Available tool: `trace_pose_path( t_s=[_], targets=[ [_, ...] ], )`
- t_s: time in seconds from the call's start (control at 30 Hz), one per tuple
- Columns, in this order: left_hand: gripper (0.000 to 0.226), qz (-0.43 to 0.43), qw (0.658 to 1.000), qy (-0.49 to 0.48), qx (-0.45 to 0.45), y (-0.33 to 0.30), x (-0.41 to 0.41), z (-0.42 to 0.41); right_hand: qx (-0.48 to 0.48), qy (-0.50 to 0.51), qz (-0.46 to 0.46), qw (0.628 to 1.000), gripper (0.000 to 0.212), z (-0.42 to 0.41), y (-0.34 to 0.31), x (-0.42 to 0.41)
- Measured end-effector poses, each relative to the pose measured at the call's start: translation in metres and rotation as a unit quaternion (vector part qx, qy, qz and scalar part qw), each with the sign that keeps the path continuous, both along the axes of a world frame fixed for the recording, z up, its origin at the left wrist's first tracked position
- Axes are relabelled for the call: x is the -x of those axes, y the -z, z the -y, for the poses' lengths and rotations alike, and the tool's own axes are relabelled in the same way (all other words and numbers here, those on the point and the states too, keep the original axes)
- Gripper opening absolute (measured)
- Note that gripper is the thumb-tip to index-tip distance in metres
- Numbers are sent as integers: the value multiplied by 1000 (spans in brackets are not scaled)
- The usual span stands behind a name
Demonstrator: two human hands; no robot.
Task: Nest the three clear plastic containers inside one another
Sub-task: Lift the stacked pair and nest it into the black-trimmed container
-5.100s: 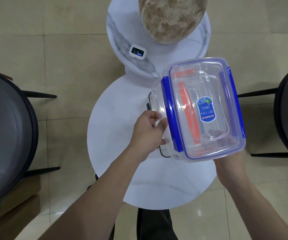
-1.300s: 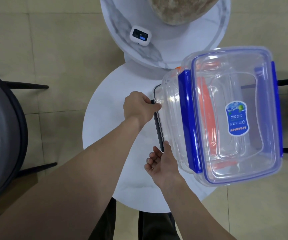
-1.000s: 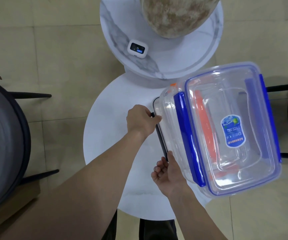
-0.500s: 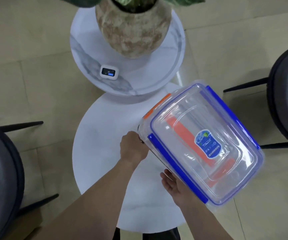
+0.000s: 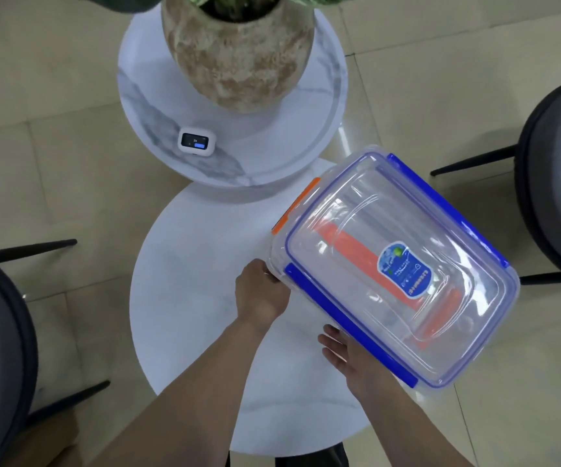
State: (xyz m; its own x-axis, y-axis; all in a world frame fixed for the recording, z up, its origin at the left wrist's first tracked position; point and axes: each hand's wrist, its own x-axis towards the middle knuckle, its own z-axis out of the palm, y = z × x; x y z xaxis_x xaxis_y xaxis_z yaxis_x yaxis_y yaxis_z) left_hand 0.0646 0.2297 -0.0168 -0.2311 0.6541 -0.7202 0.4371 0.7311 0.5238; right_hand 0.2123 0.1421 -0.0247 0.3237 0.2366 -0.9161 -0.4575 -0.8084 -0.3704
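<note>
Since half a second ago the container set has swung a little further round and now lies diagonally, overhanging the right side of the round white table. Left hand is curled round the near-left corner of the big blue-latched container; right hand lies flat and open-fingered under the long near edge, bearing it from below. An orange-latched container shows through the clear lid, nested inside; whether a third sits within it I cannot tell. Nesting looks done or close to it, so the job now is likely setting the stack down. Best slide it leftward so the base sits wholly on the table, keeping it level. Open room lies left of the hands; the upper marble table with its planter and small white device crowds the far side, and a dark chair stands close on the right.
</note>
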Motion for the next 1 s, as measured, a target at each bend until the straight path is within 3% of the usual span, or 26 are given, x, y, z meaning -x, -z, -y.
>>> trace_pose_path(
  t_s=[0.13,0.2,0.47,0.7,1.0],
  targets=[
    [33,-14,1000,6,-11,15,-3,-2,17,-55,33,998,13,-10,2,-9],
    [25,-4,1000,-8,-9,20,-5,-5,23,-75,38,996,10,-18,2,-11],
    [26,32,998,-54,-18,27,-15,-34,22,-102,75,992,16,-56,3,-24],
    [29,27,998,-33,-40,31,-24,-61,15,-106,95,990,34,-73,9,-36],
    [32,32,998,-29,-49,34,-37,-85,22,-111,100,989,39,-89,16,-48]
  ],
)
